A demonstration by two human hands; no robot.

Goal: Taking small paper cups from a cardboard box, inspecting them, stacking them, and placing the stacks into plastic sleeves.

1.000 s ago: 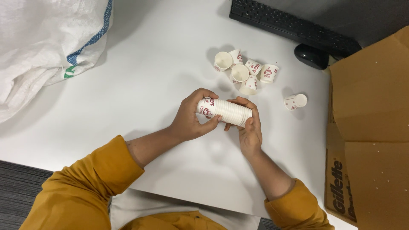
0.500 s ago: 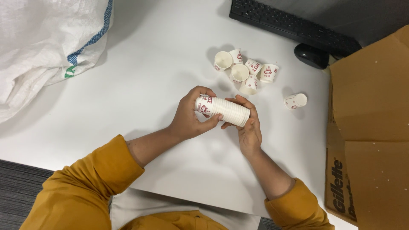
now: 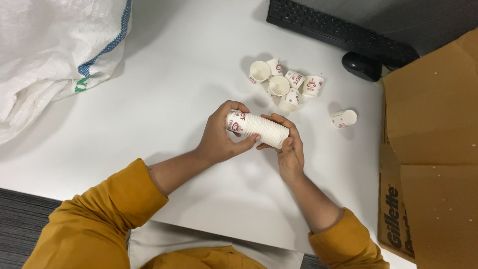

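A stack of small white paper cups (image 3: 259,129) with red print lies sideways between both hands, just above the white table (image 3: 164,94). My left hand (image 3: 221,137) wraps around the stack's left, printed end. My right hand (image 3: 289,147) holds the right end, fingers curled over it. Several loose cups of the same kind (image 3: 284,82) lie in a cluster beyond the hands. One single cup (image 3: 343,118) lies on its side to the right of the hands.
A large white woven sack (image 3: 50,50) fills the far left. A black keyboard (image 3: 338,30) and black mouse (image 3: 362,66) sit at the far edge. An open brown cardboard box (image 3: 433,149) stands along the right. The table's near edge is by my body.
Both hands have shifted the cup stack very slightly; the grip is the same. The loose cups have not moved.
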